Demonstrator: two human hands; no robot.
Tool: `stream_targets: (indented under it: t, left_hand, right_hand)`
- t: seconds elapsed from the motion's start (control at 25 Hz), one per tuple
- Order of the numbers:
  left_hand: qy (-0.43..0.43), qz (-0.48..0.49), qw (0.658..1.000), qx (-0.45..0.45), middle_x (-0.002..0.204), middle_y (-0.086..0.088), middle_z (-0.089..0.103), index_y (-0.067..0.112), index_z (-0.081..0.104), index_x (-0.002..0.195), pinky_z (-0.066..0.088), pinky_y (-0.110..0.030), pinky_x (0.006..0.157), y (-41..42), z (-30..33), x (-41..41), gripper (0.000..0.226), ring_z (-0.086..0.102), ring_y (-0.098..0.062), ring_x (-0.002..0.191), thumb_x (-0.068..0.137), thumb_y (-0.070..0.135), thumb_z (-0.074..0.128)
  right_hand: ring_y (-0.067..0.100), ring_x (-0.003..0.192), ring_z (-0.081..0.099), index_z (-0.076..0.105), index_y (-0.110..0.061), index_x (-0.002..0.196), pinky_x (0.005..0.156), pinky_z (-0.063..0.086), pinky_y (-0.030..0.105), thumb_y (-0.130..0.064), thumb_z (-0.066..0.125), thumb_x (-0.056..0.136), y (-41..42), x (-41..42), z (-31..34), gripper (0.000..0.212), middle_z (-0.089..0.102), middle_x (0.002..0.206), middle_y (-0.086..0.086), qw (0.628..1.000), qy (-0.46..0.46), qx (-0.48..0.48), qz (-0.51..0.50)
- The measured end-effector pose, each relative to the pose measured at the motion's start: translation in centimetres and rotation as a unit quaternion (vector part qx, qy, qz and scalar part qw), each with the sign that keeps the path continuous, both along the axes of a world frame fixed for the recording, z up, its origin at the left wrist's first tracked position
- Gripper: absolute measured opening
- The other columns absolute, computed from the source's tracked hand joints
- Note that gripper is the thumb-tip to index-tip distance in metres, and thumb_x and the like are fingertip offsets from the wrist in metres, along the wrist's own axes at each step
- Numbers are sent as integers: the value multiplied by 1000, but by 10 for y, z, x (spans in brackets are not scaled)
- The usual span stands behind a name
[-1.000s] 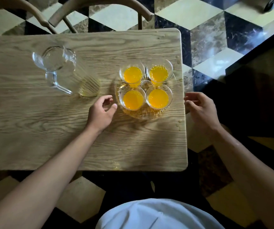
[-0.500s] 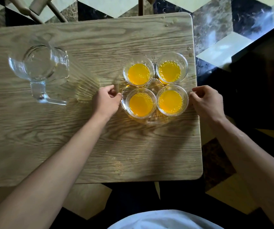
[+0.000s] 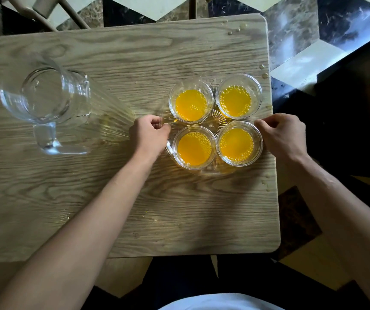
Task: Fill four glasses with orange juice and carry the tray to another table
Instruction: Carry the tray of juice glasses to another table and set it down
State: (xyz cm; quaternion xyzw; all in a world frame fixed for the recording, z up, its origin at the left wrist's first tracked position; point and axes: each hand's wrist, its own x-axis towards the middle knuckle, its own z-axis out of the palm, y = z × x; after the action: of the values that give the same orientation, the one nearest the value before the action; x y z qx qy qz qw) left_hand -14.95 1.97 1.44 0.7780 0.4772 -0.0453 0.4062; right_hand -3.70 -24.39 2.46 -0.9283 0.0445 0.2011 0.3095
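While both hands are closing on the tray, I am logging the following from the remote station.

Step in hand: I am judging this as taking hold of the tray [image 3: 211, 172] before the lift; all four glasses are already holding juice.

Left hand [image 3: 149, 136]: fingers are curling in and pinching the tray's left rim, beside the near-left glass [image 3: 194, 147].

Right hand [image 3: 281, 136]: fingers are curling at the tray's right edge, touching or just beside the near-right glass [image 3: 238, 143]; whether the rim is truly being held, I cannot tell.

Tray position: it is sitting on the table [image 3: 112, 198], near the right edge, well right of the jug [image 3: 45, 101].

Advice: I am recommending an even, level lift, both sides rising together, thumbs on top of the rim and fingers underneath, since the liquid will be sloshing at any tilt.

Risk: droplets are showing on the wood right of the tray, so the rim may be slippery.

Materials: tray is clear, round, with a ribbed sunburst centre; glasses, including the far-left glass [image 3: 190, 100] and far-right glass [image 3: 238, 97], are clear, round, thin-walled; juice is opaque orange with bubbles.

Jug: clear ribbed glass with a handle, looking empty.

Table: pale wood grain, rounded corners.
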Motion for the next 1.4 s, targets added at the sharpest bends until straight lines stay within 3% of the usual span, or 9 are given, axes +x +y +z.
stream_targets:
  t: [0.24, 0.36, 0.52, 0.68, 0.96, 1.2, 1.4]
  left_hand:
    - [45, -5, 999, 0, 87, -2, 76, 12, 80, 104, 60, -35, 86, 6, -6, 6, 26, 74, -20, 87, 81, 23, 87]
    - [49, -2, 999, -3, 90, -5, 80, 14, 81, 98, 62, -38, 87, 9, -13, 7, 19, 77, -23, 91, 80, 19, 88]
    - [43, 7, 999, -24, 78, -1, 73, 19, 78, 85, 63, -39, 88, 12, -14, 7, 12, 77, -26, 92, 80, 14, 88]
    - [39, 25, 998, -43, 71, 2, 71, 26, 67, 64, 64, -43, 89, 14, -22, 7, 31, 78, -27, 88, 77, 9, 89]
    - [35, 27, 997, -60, 70, -1, 72, 25, 67, 60, 64, -44, 89, 18, -25, 4, 33, 74, -24, 77, 76, 6, 89]
    - [21, 40, 996, -78, 75, -8, 77, 23, 70, 62, 65, -49, 85, 16, -23, -7, 30, 78, -26, 79, 77, 2, 87]
    - [10, 55, 995, -78, 77, -7, 79, 23, 71, 65, 66, -48, 83, 11, -12, -17, 27, 80, -24, 79, 78, 5, 86]
  right_hand:
    - [-9, 42, 59, 79, -15, 86, 43, 44, 4, -31, 78, 89, -2, 4, -1, 16, 67, 62, -12, 1000, 15, 20, 8]
    - [-10, 41, 60, 77, -16, 84, 42, 44, 5, -27, 80, 90, -2, 5, 3, 13, 68, 62, -9, 999, 26, 36, 7]
    - [-7, 38, 59, 78, -11, 83, 39, 43, 7, -23, 79, 91, 1, 7, 6, 14, 68, 59, -4, 998, 43, 42, 0]
    - [-6, 36, 58, 78, -11, 82, 37, 40, 7, -23, 78, 92, 2, 7, 6, 16, 67, 57, -4, 998, 48, 29, 0]
    - [-7, 40, 60, 79, -13, 80, 41, 43, 6, -25, 77, 93, 2, 4, 5, 18, 69, 59, -6, 999, 43, 2, 18]
    - [0, 43, 63, 81, -11, 83, 52, 50, 18, -27, 77, 92, 0, -1, 7, 19, 72, 61, -3, 999, 35, -9, 26]
    - [-6, 39, 59, 81, -7, 85, 39, 40, 6, -23, 77, 92, -3, -9, 17, 18, 69, 61, -4, 999, 28, -5, 31]
